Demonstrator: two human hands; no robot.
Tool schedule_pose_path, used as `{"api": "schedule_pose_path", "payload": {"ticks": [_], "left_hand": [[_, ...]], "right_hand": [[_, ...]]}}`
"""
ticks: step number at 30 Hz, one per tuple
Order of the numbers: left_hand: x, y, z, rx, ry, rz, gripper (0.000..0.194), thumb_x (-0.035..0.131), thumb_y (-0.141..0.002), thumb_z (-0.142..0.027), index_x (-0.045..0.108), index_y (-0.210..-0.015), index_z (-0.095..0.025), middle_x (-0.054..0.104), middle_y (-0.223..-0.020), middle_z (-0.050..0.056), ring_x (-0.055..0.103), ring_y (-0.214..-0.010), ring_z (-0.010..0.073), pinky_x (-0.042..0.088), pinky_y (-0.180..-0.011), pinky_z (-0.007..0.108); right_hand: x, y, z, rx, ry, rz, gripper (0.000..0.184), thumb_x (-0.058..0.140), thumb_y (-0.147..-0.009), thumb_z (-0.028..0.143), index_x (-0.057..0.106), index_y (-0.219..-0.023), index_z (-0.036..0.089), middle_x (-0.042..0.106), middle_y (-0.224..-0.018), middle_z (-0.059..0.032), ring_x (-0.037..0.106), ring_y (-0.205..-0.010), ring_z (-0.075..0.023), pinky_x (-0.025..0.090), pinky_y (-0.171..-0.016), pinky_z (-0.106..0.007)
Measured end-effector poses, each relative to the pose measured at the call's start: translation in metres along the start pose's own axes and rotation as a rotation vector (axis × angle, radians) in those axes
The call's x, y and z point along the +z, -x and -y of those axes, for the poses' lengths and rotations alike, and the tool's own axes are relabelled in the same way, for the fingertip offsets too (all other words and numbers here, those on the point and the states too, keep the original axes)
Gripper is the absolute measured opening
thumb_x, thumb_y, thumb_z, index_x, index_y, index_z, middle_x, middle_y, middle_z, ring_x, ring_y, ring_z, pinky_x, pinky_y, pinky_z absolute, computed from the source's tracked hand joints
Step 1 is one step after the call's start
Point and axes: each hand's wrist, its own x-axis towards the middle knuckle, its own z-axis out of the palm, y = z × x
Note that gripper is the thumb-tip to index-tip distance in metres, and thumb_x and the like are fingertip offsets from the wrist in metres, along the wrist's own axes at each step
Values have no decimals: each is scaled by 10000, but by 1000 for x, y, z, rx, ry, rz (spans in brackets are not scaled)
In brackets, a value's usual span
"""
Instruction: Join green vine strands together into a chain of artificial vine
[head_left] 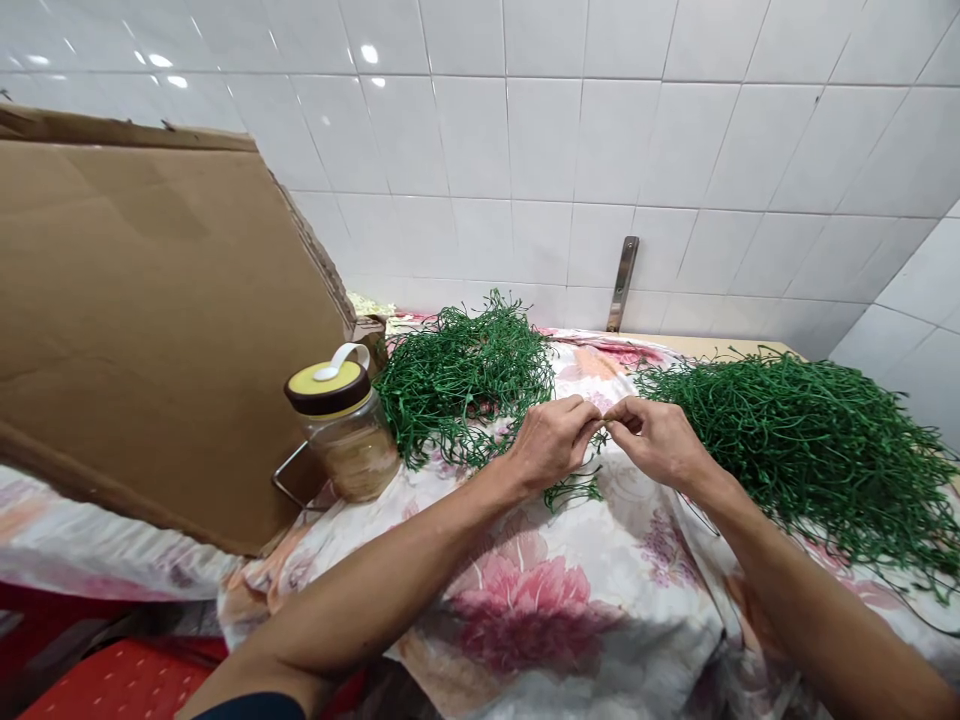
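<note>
My left hand [551, 440] and my right hand [654, 438] meet fingertip to fingertip over a flowered cloth [555, 600]. Both are closed in a pinch on a thin green strand piece [574, 488] that hangs down between and below them. A loose pile of green strands [461, 375] lies just behind my left hand. A bigger heap of the same green strands [810, 440] spreads to the right of my right hand.
A plastic jar with a yellow lid [343, 430] stands left of the strands. A large cardboard sheet [150, 320] leans at the left. White tiled wall [570, 140] behind, with a metal bracket [622, 283]. Red surface [112, 680] at lower left.
</note>
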Motion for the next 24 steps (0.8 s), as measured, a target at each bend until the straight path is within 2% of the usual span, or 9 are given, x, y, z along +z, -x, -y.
{"api": "schedule_pose_path", "payload": {"ticks": [3,7,11,14,17,20,22,24], "left_hand": [[2,-1,0,18,-62,25,208,436,-995,-253,609,-928,-159,636,-878,73,584,-779,180,429,-703,292],[7,-1,1,-39,69,38,145,453,-967,-206,572,-892,-168,607,-870,56,550,-752,163,427,-700,285],[6,-1,-3,-69,238,-44,129,472,-944,-183,559,-850,-168,593,-827,45,526,-735,150,420,-699,278],[2,-3,-8,-97,359,-140,161,505,-951,-241,590,-842,-158,613,-821,52,535,-748,143,427,-713,273],[1,-7,-6,-314,572,-177,214,574,-927,-329,621,-817,-151,607,-730,24,533,-668,121,422,-641,249],[4,-10,1,-550,855,-149,252,619,-885,-370,607,-779,-142,553,-620,-16,504,-538,91,391,-535,220],[6,-11,4,-634,973,-149,253,654,-852,-366,598,-764,-135,546,-606,-23,499,-499,78,386,-505,209],[7,-12,4,-666,1020,-148,254,681,-829,-361,602,-760,-130,550,-604,-23,500,-483,70,383,-490,201]], "right_hand": [[2,1,1,-31,54,-4,116,581,-802,202,696,-808,187,683,-690,-2,591,-616,-143,421,-652,-258],[8,1,0,-68,133,7,112,568,-799,203,679,-797,188,650,-659,-5,546,-588,-144,384,-618,-262],[12,-2,-8,-59,164,-50,94,562,-798,201,654,-783,188,658,-684,-21,554,-609,-150,387,-627,-265],[9,-6,-20,68,162,-168,74,584,-783,209,653,-773,183,677,-709,-34,576,-620,-159,418,-643,-279],[-2,-9,-31,159,15,-269,99,606,-804,251,675,-825,183,720,-789,-46,627,-665,-170,472,-661,-289],[-17,-9,-33,132,-163,-376,114,638,-812,267,664,-879,179,750,-959,-91,687,-834,-206,530,-749,-318],[-26,-7,-29,114,-280,-448,99,661,-814,256,632,-877,185,746,-963,-98,699,-872,-210,547,-788,-335],[-34,-5,-21,101,-422,-487,110,674,-825,257,596,-877,198,728,-880,-69,695,-779,-186,557,-747,-329]]}}
